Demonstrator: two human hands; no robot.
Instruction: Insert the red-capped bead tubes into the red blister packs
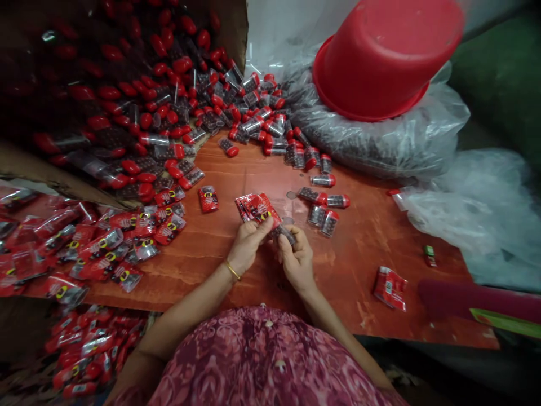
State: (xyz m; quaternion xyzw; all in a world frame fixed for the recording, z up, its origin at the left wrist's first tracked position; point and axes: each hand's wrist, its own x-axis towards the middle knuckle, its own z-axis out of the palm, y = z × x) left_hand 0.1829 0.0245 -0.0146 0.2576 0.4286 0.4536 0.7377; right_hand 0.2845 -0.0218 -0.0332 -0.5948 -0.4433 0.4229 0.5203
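Observation:
My left hand (248, 243) is closed on several flat red printed sleeves (262, 208), fanned out, with the thumb pressed on the top one. In my right hand (297, 260) is a small clear bottle (284, 232) of dark pellets, gripped between thumb and fingers. The bottle's upper end meets the lower edge of the top sleeve; whether it is inside cannot be made out. A sleeved bottle (208, 199) lies just beyond my left hand. To the right of my hands are several bare red-capped bottles (323, 197).
At the upper left a tipped cardboard box (25, 163) spills many red-capped bottles (253, 124). Sleeved bottles (105, 248) are heaped at left. A red tub (380, 62) sits upside down on a plastic bag (380, 144). Red sleeves (391, 288) lie at right on the table (350, 276).

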